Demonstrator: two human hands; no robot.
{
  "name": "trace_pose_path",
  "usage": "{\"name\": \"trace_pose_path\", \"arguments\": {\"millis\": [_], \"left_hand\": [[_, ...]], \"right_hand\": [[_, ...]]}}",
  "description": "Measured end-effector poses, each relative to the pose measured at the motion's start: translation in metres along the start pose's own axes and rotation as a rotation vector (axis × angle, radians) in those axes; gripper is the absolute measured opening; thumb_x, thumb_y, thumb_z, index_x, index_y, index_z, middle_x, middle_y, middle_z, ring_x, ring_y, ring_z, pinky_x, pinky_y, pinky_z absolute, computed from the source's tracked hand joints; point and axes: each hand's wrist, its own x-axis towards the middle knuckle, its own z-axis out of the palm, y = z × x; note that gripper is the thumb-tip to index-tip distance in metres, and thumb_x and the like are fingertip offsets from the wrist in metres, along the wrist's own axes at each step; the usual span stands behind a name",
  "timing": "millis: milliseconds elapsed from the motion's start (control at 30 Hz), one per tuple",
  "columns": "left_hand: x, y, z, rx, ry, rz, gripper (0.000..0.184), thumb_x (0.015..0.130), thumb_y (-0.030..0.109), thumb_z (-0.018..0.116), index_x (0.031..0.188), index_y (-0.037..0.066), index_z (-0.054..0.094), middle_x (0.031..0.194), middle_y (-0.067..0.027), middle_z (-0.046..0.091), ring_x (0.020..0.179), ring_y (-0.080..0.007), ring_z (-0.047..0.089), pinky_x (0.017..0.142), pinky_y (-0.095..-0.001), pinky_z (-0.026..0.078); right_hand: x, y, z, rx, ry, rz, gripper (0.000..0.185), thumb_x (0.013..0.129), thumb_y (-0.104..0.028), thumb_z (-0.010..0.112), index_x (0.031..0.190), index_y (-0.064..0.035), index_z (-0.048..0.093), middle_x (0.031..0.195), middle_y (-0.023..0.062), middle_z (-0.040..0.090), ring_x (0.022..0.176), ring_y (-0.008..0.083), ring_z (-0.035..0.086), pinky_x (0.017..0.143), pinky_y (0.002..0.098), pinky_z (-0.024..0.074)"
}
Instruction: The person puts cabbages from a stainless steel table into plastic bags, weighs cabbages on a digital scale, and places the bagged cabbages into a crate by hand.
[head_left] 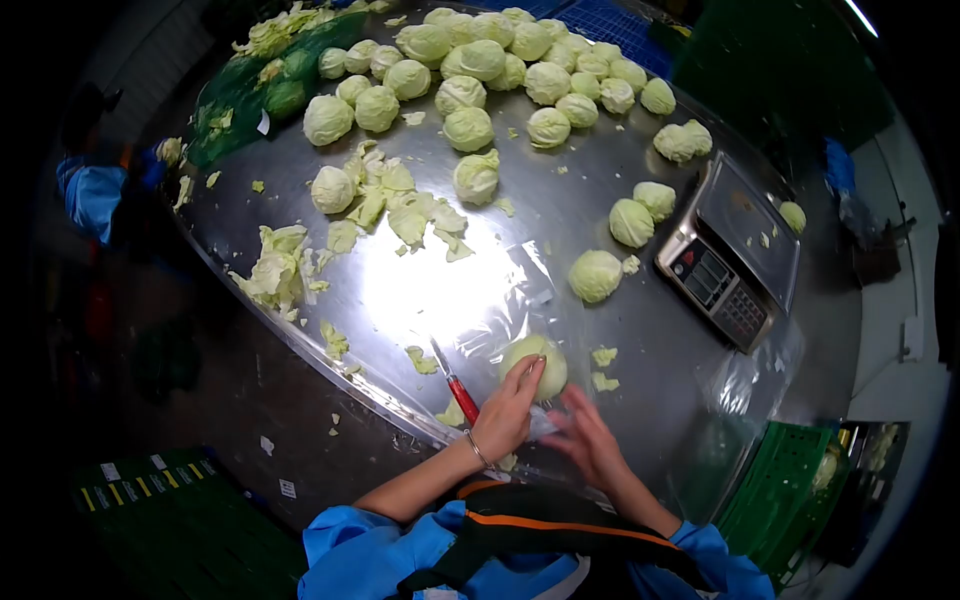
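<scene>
A pale green cabbage (548, 384) lies on the metal table close to my body, with clear plastic film (536, 290) spread around and beyond it. My left hand (508, 412) is closed against the cabbage's near left side, fingers pressed together; whether they pinch the film too, I cannot tell. Just right of the cabbage, my right hand (590, 440) is blurred, with its fingers apart and nothing visible in them. Crumpled film (541, 424) shows between the two hands. A red-handled knife (458, 390) lies left of my left hand, blade pointing away.
Several cabbages (468, 130) cover the far side of the metal table (560, 210). Loose leaves (385, 195) lie at left. A digital scale (722, 270) stands at right, above a green crate (775, 480). Another person's blue sleeve (95, 198) shows at far left.
</scene>
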Motion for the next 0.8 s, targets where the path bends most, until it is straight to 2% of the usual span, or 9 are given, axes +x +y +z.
{"name": "trace_pose_path", "arguments": {"millis": [100, 167, 300, 400, 467, 500, 567, 633, 800], "left_hand": [[0.023, 0.013, -0.031, -0.078, 0.087, 0.018, 0.071, 0.067, -0.012, 0.048, 0.134, -0.001, 0.028, 0.133, -0.0195, 0.031, 0.108, -0.0381, 0.048, 0.085, -0.0388, 0.045], [0.037, 0.017, -0.049, -0.160, 0.039, 0.007, 0.072, 0.067, -0.012, 0.047, 0.135, -0.001, 0.027, 0.135, -0.0190, 0.029, 0.108, -0.0366, 0.048, 0.084, -0.0372, 0.046], [0.060, 0.014, -0.094, -0.260, 0.025, 0.042, 0.071, 0.069, -0.010, 0.048, 0.136, 0.000, 0.026, 0.138, -0.0179, 0.023, 0.106, -0.0327, 0.051, 0.081, -0.0333, 0.047], [0.079, 0.017, -0.154, -0.325, -0.141, 0.183, 0.064, 0.075, -0.010, 0.051, 0.135, 0.002, 0.033, 0.126, -0.0145, 0.043, 0.083, -0.0143, 0.054, 0.062, -0.0244, 0.046], [0.108, -0.014, -0.205, -0.668, -0.431, -0.013, 0.048, 0.082, 0.003, 0.056, 0.128, 0.003, 0.044, 0.106, -0.0095, 0.058, 0.076, -0.0143, 0.060, 0.066, -0.0240, 0.048], [0.132, -0.033, -0.215, -0.836, -0.165, -0.109, 0.038, 0.084, 0.009, 0.058, 0.122, 0.004, 0.052, 0.087, -0.0031, 0.063, 0.066, -0.0071, 0.057, 0.062, -0.0201, 0.047], [0.210, -0.087, -0.219, -0.023, 0.493, 0.013, 0.056, 0.078, 0.015, 0.063, 0.127, 0.001, 0.040, 0.114, -0.0175, 0.054, 0.099, -0.0253, 0.054, 0.083, -0.0376, 0.045], [0.283, -0.174, -0.202, 0.312, 0.548, -0.094, 0.084, 0.067, 0.015, 0.068, 0.136, 0.001, 0.022, 0.136, -0.0294, 0.022, 0.123, -0.0459, 0.025, 0.102, -0.0496, 0.025], [0.365, -0.212, -0.170, 0.530, 0.396, -0.007, 0.096, 0.057, 0.020, 0.076, 0.138, 0.011, 0.025, 0.136, -0.0230, 0.025, 0.124, -0.0425, 0.025, 0.100, -0.0497, 0.029]], "right_hand": [[0.035, -0.041, 0.029, -1.699, 0.404, -0.875, 0.067, 0.085, -0.021, 0.057, 0.140, -0.0066, 0.021, 0.142, 0.0168, 0.022, 0.123, 0.0334, 0.033, 0.093, 0.0489, 0.0374], [0.084, -0.052, 0.025, -1.783, 0.507, -0.842, 0.058, 0.082, -0.017, 0.060, 0.133, -0.0040, 0.034, 0.132, 0.0174, 0.036, 0.112, 0.0301, 0.044, 0.084, 0.0429, 0.0425], [0.127, -0.087, 0.005, -1.413, 0.367, -0.801, 0.030, 0.079, -0.012, 0.063, 0.107, -0.0020, 0.059, 0.091, 0.0136, 0.060, 0.079, 0.0218, 0.058, 0.067, 0.0322, 0.0466], [0.101, -0.125, 0.052, -1.240, 0.481, -0.935, 0.012, 0.078, -0.006, 0.063, 0.090, -0.0031, 0.065, 0.066, 0.0102, 0.057, 0.056, 0.0194, 0.056, 0.056, 0.0296, 0.0443], [0.091, -0.131, 0.063, -1.265, 0.470, -0.780, 0.014, 0.078, -0.005, 0.063, 0.092, -0.0042, 0.065, 0.064, 0.0097, 0.057, 0.053, 0.0183, 0.055, 0.052, 0.0278, 0.0431], [0.086, -0.131, 0.068, -1.272, 0.467, -0.703, 0.015, 0.078, -0.004, 0.063, 0.093, -0.0048, 0.065, 0.064, 0.0095, 0.056, 0.052, 0.0177, 0.054, 0.051, 0.0269, 0.0425], [0.078, -0.131, 0.083, -1.253, 0.446, -0.628, 0.015, 0.077, -0.003, 0.065, 0.092, -0.0044, 0.065, 0.063, 0.0089, 0.057, 0.048, 0.0156, 0.052, 0.047, 0.0260, 0.0410], [0.077, -0.133, 0.092, -1.303, 0.380, -0.661, 0.015, 0.076, -0.003, 0.066, 0.091, -0.0041, 0.065, 0.062, 0.0074, 0.057, 0.046, 0.0134, 0.050, 0.046, 0.0249, 0.0400], [0.073, -0.131, 0.104, -1.348, 0.329, -0.813, 0.011, 0.075, -0.003, 0.068, 0.086, -0.0019, 0.066, 0.058, 0.0024, 0.053, 0.047, 0.0070, 0.046, 0.046, 0.0205, 0.0383]]}}
